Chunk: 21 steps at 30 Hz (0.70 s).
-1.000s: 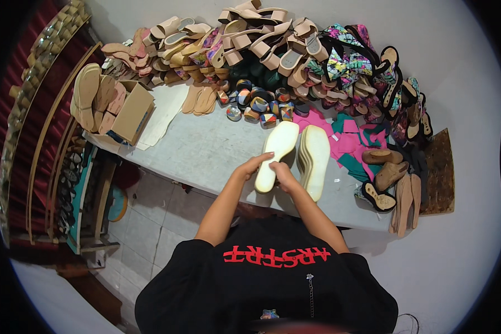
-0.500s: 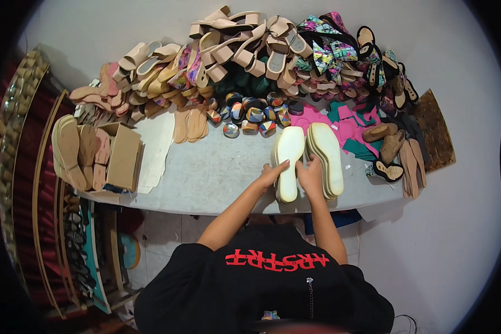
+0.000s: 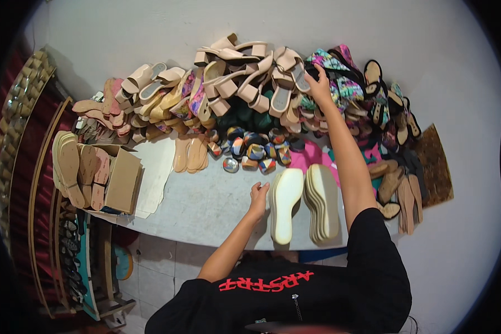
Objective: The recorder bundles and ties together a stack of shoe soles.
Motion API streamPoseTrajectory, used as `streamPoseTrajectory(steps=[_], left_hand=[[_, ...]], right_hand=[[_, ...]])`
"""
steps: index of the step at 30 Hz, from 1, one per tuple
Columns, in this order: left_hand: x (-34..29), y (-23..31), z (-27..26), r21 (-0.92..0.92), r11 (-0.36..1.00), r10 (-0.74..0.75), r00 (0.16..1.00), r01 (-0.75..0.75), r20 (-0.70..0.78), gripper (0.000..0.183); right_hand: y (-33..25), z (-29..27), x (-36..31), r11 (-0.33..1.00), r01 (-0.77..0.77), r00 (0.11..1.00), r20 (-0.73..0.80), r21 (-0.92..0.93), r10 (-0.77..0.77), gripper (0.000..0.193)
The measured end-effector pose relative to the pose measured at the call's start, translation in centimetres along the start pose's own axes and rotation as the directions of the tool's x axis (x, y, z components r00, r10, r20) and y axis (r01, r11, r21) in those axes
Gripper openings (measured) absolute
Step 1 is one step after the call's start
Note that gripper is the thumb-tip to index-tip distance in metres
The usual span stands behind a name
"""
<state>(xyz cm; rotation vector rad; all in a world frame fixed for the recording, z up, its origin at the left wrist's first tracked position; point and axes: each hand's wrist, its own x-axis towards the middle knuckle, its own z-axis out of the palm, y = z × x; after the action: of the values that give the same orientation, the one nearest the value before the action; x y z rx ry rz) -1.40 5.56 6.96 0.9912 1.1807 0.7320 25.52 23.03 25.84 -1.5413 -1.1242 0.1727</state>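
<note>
Two neat stacks of pale shoe insoles, a left stack [image 3: 287,206] and a right stack [image 3: 324,206], lie side by side near the table's front edge. My left hand [image 3: 258,197] hovers just left of the left stack, fingers apart and holding nothing. Stretched far across the table, my right hand [image 3: 318,88] is at the top of the shoe pile. Its fingers are spread beside a beige heeled sandal [image 3: 298,77] and colourful patterned sandals [image 3: 339,86]; whether it touches either is unclear.
Heaped beige block-heel sandals [image 3: 228,86] line the wall. Multicoloured patterned heel blocks [image 3: 255,151] and pink fabric pieces [image 3: 312,156] lie before them. At left, a cardboard box [image 3: 122,181] stands beside upright insoles [image 3: 68,167] and white paper [image 3: 153,178]. A brown board [image 3: 435,167] leans at right.
Both hands have left the insole stacks. My right hand has reached up and away to the shoe pile, while my left hand has drawn slightly left. The view has shifted, placing the table lower.
</note>
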Motion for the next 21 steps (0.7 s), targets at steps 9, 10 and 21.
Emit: streamPoseTrajectory(steps=[9,10,21], left_hand=[[1.5,5.6,1.0,0.138,0.981,0.141,0.989,-0.133,-0.051,0.064],[1.7,6.6,1.1,0.170,0.967,0.202,0.977,-0.189,-0.061,0.059],[-5.5,23.0,3.9,0.346,0.232,0.963,0.266,-0.909,0.053,0.051]], right_hand=[[-1.1,0.0,6.4,0.849,0.028,0.992,-0.119,0.528,0.041,0.024],[-2.5,-0.8,6.1,0.806,0.038,0.998,-0.055,0.591,-0.007,0.021],[-18.2,-10.7,-6.1,0.915,-0.092,0.345,0.875,0.392,-0.340,0.019]])
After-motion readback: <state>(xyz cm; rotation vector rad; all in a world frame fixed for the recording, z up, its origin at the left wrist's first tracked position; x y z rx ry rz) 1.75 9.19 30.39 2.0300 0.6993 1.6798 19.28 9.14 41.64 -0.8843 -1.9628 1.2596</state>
